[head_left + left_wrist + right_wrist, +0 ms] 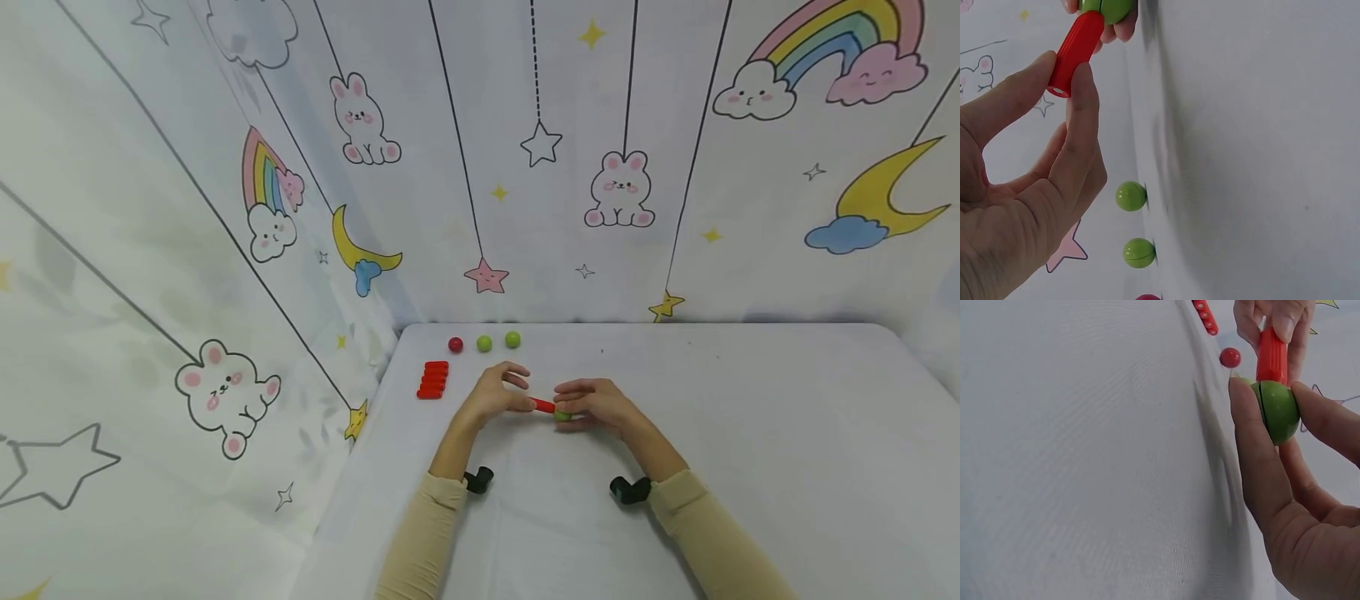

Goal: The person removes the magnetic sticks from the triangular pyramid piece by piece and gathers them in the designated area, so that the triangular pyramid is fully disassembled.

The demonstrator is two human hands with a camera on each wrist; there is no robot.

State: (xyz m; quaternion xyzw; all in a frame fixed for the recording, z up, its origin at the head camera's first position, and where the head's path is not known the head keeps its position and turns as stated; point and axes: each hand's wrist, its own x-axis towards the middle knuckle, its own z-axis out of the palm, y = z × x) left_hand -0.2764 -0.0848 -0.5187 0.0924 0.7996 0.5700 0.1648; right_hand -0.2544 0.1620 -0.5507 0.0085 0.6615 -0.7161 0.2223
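Note:
Above the white table, my left hand [493, 392] pinches a short red ridged rod [542, 405] between thumb and index finger. In the left wrist view the near end of the red rod [1077, 53] shows a pale spot. My right hand [603, 404] holds a green ball [1280, 412] between thumb and fingers, with a dark seam round it. The rod's far end meets the ball in the right wrist view; whether they are fixed together I cannot tell. My left hand's other fingers are loosely bent, off the rod.
Several red rods [432, 381] lie stacked in a row at the table's left. Behind them a red ball [455, 344] and two green balls, one nearer left [483, 343] and one right [513, 339], line the back edge. A patterned cloth [540, 250] hangs behind the table.

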